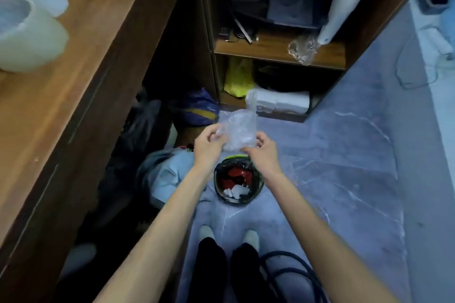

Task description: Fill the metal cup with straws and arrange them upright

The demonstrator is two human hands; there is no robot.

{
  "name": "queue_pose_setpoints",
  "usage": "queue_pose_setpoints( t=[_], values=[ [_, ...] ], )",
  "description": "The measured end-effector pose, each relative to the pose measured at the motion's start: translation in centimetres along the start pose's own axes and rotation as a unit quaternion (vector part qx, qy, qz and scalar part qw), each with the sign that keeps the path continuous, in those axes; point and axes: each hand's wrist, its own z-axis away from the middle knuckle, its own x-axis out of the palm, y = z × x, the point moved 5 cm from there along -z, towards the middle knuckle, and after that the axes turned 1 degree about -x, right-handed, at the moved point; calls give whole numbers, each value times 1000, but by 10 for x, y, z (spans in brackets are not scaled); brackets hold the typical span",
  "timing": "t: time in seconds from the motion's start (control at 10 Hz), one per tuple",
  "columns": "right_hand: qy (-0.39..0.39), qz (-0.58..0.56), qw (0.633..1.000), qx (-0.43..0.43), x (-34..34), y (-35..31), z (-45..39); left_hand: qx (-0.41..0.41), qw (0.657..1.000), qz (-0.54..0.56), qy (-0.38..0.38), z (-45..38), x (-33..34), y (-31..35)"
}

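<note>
Both arms reach straight out over the floor, and the left hand [208, 145] and right hand [264, 152] each pinch a side of a crinkly clear plastic bag [237, 130], held just above a small trash bin [237, 183] at 6 o'clock from the bag.

Trash bin [238, 181] on floor; yellow bag [239, 76], paper roll [279, 103] in cabinet.

One head-worn wide-angle view looks steeply down from standing height at the floor [344, 179], outstretched forearms nearest.
</note>
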Motion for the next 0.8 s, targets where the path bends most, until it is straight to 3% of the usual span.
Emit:
queue_pose_setpoints(
  t=[0.2,0.4,0.8],
  values=[
    [31,23,998,56,14,147,-37,-86,996,-26,-15,-68,20,-133],
    [50,115,990,66,31,287,-72,-117,991,-69,-18,-123,42,-264],
    [-33,250,956,148,70,472,-200,-86,975,-204,-13,-245,37,-421]
  ],
)
